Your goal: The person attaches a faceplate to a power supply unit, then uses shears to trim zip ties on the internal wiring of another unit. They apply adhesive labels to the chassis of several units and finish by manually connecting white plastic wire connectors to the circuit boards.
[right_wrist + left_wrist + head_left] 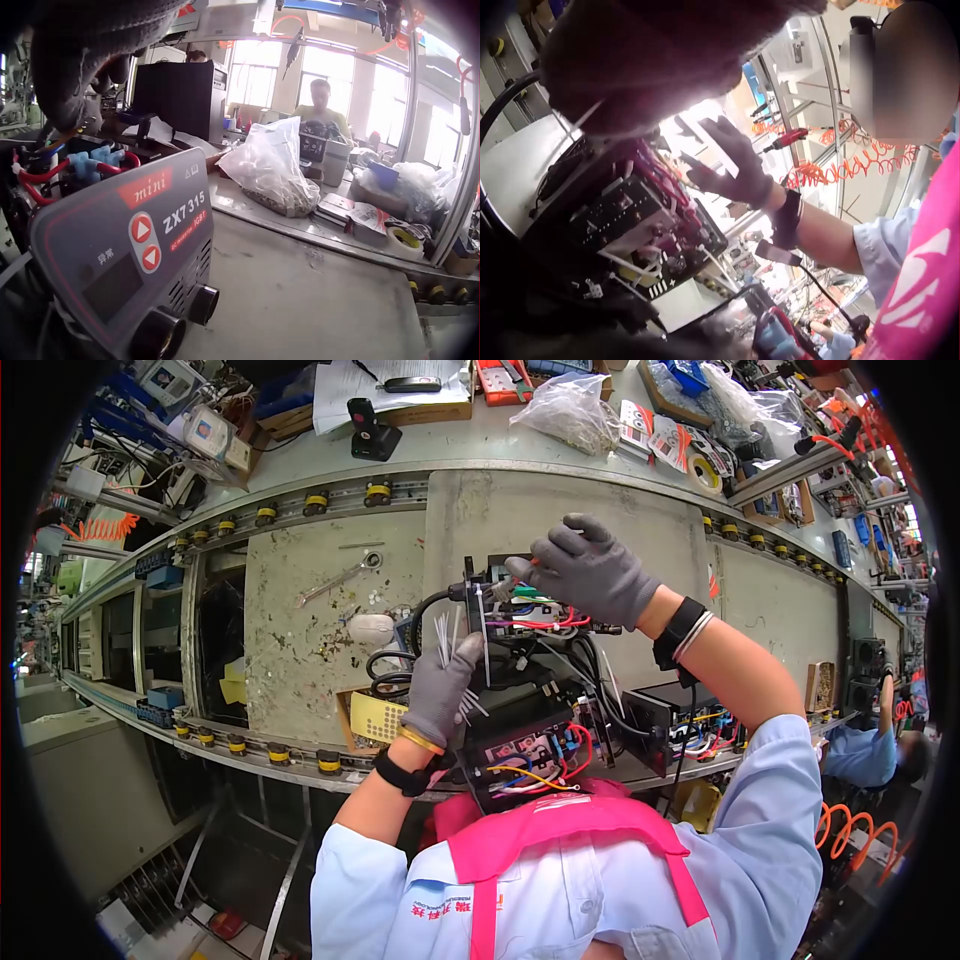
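In the head view my gloved left hand (438, 690) grips a bundle of thin white cable ties (444, 638), which stick out on both sides of the fist. Its thumb lies against the panel (480, 622) of an uncased inverter welder standing on the line. That welder's front panel (172, 225), marked "mini ZX7 315", shows in the right wrist view. Over the welder's red and green wires (545, 622), my gloved right hand (600, 572) hovers with fingers apart and loosely bent. The right wrist view has its fingertips (64, 112) close above the wires.
Two more uncased welders stand near my body, one in front (530, 760) and one to the right (665, 725). A wrench (345, 575) lies on the left board beside a white mouse-like object (372, 628). Black cables (425, 610) loop by my left hand. Bagged parts (570, 415) sit on the far shelf.
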The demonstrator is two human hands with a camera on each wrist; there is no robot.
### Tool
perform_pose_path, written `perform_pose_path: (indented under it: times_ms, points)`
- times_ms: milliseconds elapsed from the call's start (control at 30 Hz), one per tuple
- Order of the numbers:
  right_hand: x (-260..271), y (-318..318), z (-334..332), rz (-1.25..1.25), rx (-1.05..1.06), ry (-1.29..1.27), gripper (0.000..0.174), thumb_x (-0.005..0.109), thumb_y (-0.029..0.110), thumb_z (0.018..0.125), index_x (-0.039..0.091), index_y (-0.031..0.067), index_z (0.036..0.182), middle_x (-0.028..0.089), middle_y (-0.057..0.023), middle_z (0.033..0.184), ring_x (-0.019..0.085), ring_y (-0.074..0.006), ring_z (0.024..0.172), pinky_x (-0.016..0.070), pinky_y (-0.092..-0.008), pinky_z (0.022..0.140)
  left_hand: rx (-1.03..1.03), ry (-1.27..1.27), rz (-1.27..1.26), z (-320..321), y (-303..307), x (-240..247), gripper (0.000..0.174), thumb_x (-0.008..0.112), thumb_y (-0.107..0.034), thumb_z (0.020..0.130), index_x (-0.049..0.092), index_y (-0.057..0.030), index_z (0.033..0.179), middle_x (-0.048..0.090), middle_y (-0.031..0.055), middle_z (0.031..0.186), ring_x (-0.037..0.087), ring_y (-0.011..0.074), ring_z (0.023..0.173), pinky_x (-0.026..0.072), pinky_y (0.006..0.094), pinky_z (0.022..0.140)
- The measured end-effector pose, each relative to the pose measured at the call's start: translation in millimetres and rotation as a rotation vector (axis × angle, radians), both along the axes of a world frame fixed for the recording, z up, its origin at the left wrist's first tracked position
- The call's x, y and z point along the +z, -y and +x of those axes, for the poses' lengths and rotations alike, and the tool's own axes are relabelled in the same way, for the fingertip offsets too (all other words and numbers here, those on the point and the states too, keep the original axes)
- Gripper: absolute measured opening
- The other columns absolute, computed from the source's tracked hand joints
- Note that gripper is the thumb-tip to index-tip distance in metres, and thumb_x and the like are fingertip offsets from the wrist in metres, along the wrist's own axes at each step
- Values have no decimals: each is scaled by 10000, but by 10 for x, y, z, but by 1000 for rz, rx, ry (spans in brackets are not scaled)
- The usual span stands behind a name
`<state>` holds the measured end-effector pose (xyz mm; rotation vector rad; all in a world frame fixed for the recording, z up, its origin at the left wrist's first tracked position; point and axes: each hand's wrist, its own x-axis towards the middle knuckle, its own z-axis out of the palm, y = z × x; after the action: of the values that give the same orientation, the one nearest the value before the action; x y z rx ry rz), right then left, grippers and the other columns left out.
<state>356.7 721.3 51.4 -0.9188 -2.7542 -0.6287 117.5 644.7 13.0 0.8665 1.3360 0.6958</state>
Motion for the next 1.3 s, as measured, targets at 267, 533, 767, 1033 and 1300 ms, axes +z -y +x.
perform_pose_path:
  times_ms: [267, 533, 767, 1033, 1300]
  points:
    - [-39, 13, 10, 90, -8, -26, 327, 559, 222, 760, 583, 204, 1085, 480, 39, 869, 486, -131, 942, 316, -344, 969, -191, -169, 99, 14, 23, -42, 343, 612, -344, 883, 646, -7, 832, 608, 8, 704, 506, 69, 644, 412, 234, 596]
    - [-63, 16, 8, -311, -81, -54, 297, 554, 203, 827, 585, 165, 1120, 541, -41, 790, 562, -206, 712, 468, -330, 555, -105, 58, 87, -3, 9, -124, 264, 580, -269, 899, 614, -8, 892, 600, 11, 759, 497, 72, 666, 418, 239, 633]
    - [467, 259, 469, -263, -99, -105, 401, 581, 157, 779, 584, 197, 1178, 537, -11, 826, 560, -182, 750, 476, -319, 604, -632, -490, 471, 110, 119, 206, 237, 525, -252, 905, 539, -44, 1017, 582, 142, 798, 579, 299, 724, 449, 378, 645]
    - [378, 705, 902, 113, 28, 230, 289, 605, 208, 729, 568, 245, 1014, 482, 58, 894, 484, -111, 969, 302, -388, 1043, -1229, -574, 664, 1120, 131, 198, 332, 464, -151, 881, 473, -79, 1205, 635, 151, 784, 631, 354, 718, 476, 465, 586]
    - [141, 681, 978, 224, 68, 248, 340, 591, 174, 707, 525, 246, 1033, 477, 64, 911, 475, -113, 1009, 264, -420, 1108, -1431, -894, 609, 1505, 46, 156, 355, 491, -134, 860, 514, -56, 1206, 675, 124, 797, 670, 301, 722, 507, 427, 554]
